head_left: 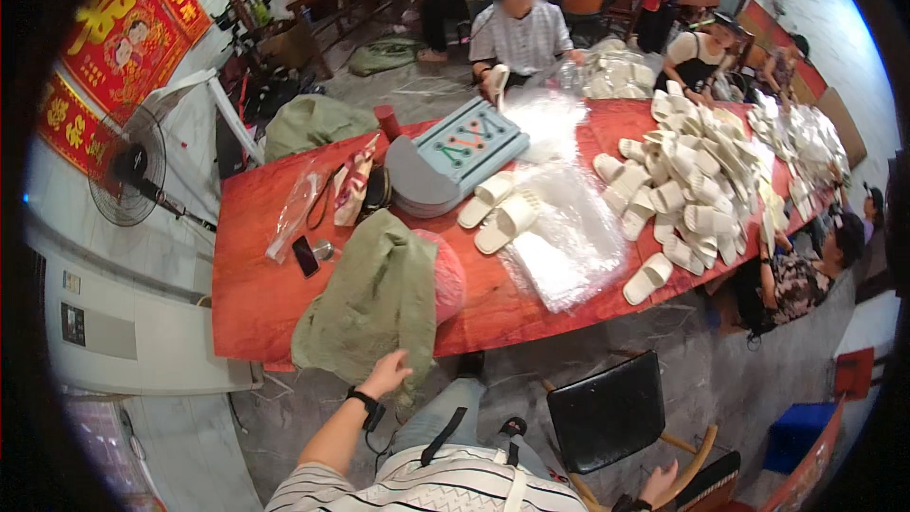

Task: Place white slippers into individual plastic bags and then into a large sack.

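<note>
My left hand [385, 375], with a dark band on its wrist, is in front of a green cloth sack [365, 284] that drapes over the near table edge. Its fingers look loosely apart, and I see nothing held in them. Down at the lower right, my right hand [659, 484] has its fingers apart and empty, beside the curved wooden armrest of a black-seated chair [607, 412]. Pinkish-red material [448, 280] shows beside the sack. Two cream slippers [510, 221] lie beyond it, next to clear plastic bags [569, 246].
The red table [261, 299] carries a heap of cream slippers [687, 171], a grey-blue machine [455, 156], a phone [305, 256] and a small round item. Across it, a person in a cap [519, 38] holds a slipper. Other people sit at right. A fan [137, 171] stands left.
</note>
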### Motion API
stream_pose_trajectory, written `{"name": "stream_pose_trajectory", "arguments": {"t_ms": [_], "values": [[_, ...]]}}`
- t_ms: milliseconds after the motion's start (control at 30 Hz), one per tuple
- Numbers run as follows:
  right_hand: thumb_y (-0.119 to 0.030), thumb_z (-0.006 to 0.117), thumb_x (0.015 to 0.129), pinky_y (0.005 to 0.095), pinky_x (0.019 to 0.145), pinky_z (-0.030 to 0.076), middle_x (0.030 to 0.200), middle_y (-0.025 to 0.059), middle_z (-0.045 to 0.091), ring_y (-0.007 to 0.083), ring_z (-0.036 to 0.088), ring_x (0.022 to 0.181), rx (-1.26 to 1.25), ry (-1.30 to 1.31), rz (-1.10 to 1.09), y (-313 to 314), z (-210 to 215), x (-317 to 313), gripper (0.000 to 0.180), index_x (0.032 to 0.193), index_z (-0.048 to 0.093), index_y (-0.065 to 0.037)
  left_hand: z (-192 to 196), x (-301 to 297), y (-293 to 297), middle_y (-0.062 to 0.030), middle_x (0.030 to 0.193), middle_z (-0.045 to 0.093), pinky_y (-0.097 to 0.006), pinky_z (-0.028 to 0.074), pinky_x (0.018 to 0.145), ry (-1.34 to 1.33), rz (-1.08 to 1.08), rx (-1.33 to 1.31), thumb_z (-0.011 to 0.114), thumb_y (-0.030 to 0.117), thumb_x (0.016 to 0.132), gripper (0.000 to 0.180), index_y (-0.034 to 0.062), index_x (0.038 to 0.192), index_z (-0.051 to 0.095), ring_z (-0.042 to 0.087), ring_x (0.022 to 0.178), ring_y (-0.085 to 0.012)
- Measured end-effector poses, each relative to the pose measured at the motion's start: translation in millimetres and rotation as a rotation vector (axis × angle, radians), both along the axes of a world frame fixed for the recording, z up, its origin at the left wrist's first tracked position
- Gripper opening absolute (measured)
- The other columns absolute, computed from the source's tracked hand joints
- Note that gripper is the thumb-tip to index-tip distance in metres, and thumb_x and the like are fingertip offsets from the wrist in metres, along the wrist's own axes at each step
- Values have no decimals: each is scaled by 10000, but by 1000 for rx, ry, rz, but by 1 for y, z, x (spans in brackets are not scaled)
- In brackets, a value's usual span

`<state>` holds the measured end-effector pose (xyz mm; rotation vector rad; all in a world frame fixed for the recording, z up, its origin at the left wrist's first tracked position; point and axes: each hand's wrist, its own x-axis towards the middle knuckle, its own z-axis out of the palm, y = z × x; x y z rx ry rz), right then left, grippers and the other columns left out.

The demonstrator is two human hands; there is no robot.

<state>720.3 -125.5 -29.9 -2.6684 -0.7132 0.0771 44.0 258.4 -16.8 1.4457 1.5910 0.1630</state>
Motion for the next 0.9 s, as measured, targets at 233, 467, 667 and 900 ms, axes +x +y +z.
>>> {"name": "stream_pose_trajectory", "arguments": {"t_ms": [233, 467, 667, 900], "values": [[46, 644, 838, 296, 810, 534, 1019, 90, 684, 160, 658, 895, 11, 827, 633, 302, 58, -127, 423, 1258, 606, 6, 12, 39, 98, -235, 1380, 423, -553, 355, 1041, 327, 231, 348, 808, 357, 761, 968, 65, 1509, 266, 387, 1297, -419], [-29, 650, 846, 366, 820, 545, 1024, 178, 667, 298, 687, 954, -273, 817, 1253, 447, 75, -243, 384, 1228, 613, -14, -18, 53, 112, -199, 1281, 543, -605, 402, 968, 516, 205, 81, 760, 296, 785, 735, 21, 1378, 425, 474, 1230, -407], [-120, 718, 827, 388, 821, 540, 1079, 173, 653, 327, 672, 933, -363, 818, 1526, 472, 55, -296, 489, 1290, 587, -31, -16, 42, 91, -290, 1142, 626, -513, 465, 927, 102, 256, 118, 622, 158, 847, 476, -25, 1270, 504, 560, 1104, -480], [-333, 820, 749, 522, 1038, 399, 1425, 201, 447, 389, 412, 1331, -399, 746, 1976, 451, 15, -365, 947, 1520, 311, -128, 65, 44, 14, -247, 1254, 615, -418, 446, 977, -345, 521, 234, 561, 161, 910, 518, 5, 1390, 449, 587, 1153, -384]]}}
